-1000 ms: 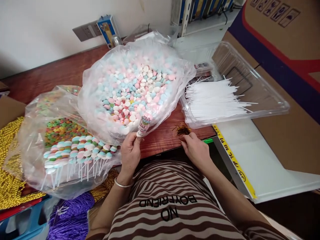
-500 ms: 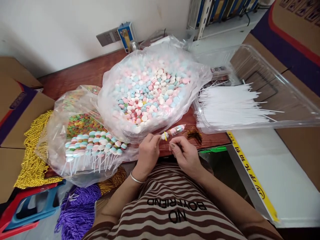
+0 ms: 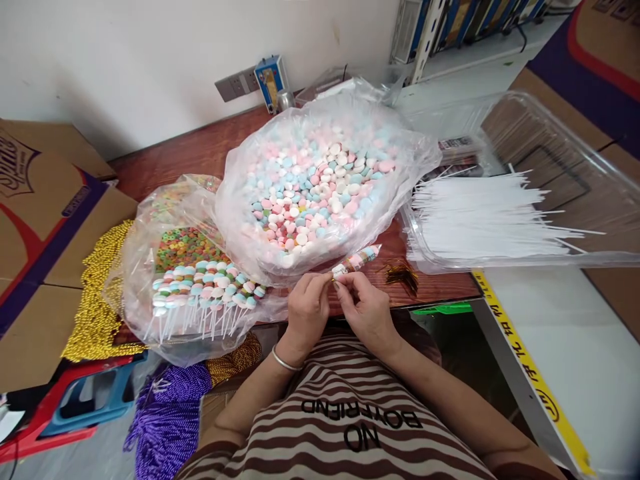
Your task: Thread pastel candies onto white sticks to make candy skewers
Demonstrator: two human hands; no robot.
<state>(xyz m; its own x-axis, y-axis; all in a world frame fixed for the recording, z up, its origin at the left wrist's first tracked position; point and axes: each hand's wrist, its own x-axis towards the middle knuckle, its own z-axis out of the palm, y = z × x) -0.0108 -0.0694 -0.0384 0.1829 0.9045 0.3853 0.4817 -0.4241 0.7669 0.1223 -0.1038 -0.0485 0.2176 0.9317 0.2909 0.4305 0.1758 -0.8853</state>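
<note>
While sticks (image 3: 475, 213) in tray (image 3: 540, 265), candies (image 3: 345, 173) in bag (image 3: 426, 151).

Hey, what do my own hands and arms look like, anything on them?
No gloves on your left hand or right hand. A thin silver-coloured round bangle circles the left wrist; nothing shows on the right. Brown-and-cream striped sleeves leave the forearms bare.

The fingers (image 3: 318, 285) hide the wrapped candy's (image 3: 357, 261) lower end.
</note>
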